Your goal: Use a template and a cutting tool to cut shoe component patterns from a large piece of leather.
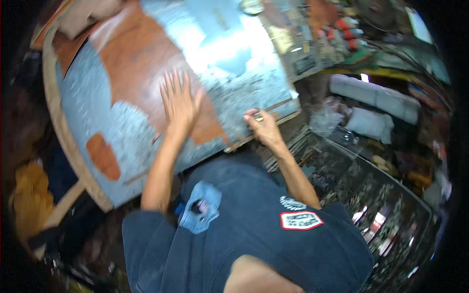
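Note:
A large piece of brown leather lies across the worn grey-blue work board. My left hand rests flat on the leather near its right side, fingers spread and pointing away from me. Over the board's near right edge, apart from the leather, my right hand is closed with fingers curled. Something small, dark and gold-coloured shows at its fingers; blur hides whether it is a held tool or a ring. A smaller rounded brown leather piece lies at the board's near left.
A pale wooden rim bounds the board on the left. Bright glare covers its far middle. Cluttered small items, including a red object, crowd the far right. A white roll and plastic bags sit to the right, above a glass-topped case.

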`<state>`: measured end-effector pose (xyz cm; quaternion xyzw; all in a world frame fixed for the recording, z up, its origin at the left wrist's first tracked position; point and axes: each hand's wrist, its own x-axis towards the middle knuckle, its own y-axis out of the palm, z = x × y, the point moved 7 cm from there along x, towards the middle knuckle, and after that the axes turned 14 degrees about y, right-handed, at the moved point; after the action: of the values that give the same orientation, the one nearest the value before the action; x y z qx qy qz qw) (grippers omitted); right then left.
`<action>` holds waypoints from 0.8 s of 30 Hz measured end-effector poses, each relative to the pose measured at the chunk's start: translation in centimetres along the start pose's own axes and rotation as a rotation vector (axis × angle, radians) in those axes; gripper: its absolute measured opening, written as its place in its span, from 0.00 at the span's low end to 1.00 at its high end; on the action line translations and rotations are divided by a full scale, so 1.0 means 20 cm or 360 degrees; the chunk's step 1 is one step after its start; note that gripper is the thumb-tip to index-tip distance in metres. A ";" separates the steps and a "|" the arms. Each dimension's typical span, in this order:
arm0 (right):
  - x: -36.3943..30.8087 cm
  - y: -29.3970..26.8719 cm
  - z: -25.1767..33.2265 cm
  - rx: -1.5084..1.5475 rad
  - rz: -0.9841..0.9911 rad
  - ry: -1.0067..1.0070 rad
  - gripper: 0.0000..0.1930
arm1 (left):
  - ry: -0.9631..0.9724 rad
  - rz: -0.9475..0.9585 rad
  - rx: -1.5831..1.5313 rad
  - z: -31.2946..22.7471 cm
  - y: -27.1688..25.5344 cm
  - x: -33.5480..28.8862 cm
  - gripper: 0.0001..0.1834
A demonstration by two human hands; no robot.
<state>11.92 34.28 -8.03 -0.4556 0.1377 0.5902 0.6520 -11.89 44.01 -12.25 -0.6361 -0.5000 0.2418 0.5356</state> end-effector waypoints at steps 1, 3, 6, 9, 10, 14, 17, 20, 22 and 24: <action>0.05 -0.05 0.06 -0.0092 -0.0083 -0.0075 0.14 | 0.0068 0.0168 -0.0096 -0.19 0.01 -0.08 0.39; 0.15 -0.17 0.17 -0.0264 -0.0231 -0.0230 0.17 | 0.0182 0.0282 -0.0295 -0.48 0.03 -0.24 0.39; 0.35 -0.44 0.37 -0.0540 -0.0520 -0.0526 0.20 | 0.0370 0.0307 -0.0488 -0.68 0.01 -0.30 0.37; 0.63 -0.70 0.55 -0.0932 -0.0939 -0.0560 0.20 | 0.0409 0.0291 -0.0606 -0.70 -0.01 -0.31 0.36; 0.75 -0.76 0.57 -0.1093 -0.0955 -0.0477 0.21 | 0.0383 0.0264 -0.0617 -0.67 -0.03 -0.32 0.35; 1.13 -0.85 0.58 -0.1441 -0.0928 -0.0424 0.33 | -0.0050 0.0155 -0.0277 -0.46 -0.13 -0.36 0.35; 1.21 -0.85 0.58 -0.1471 -0.0865 -0.0502 0.34 | -0.0391 0.0112 -0.0031 -0.35 -0.15 -0.49 0.34; 1.23 -0.79 0.62 -0.1595 -0.0815 -0.0499 0.30 | -0.0577 0.0200 0.0017 -0.41 -0.13 -0.63 0.34; 1.22 -0.89 0.64 -0.1498 -0.0753 -0.0507 0.29 | -0.0576 0.0188 -0.0021 -0.51 -0.14 -0.64 0.34; 1.36 -1.04 0.60 -0.1178 -0.0441 -0.0583 0.21 | -0.0637 0.0173 -0.0162 -0.58 -0.14 -0.64 0.33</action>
<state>33.50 63.28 -11.92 -0.5607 -0.2636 0.5777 0.5314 -8.11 27.19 -9.05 -0.6276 -0.5729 0.3664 0.3789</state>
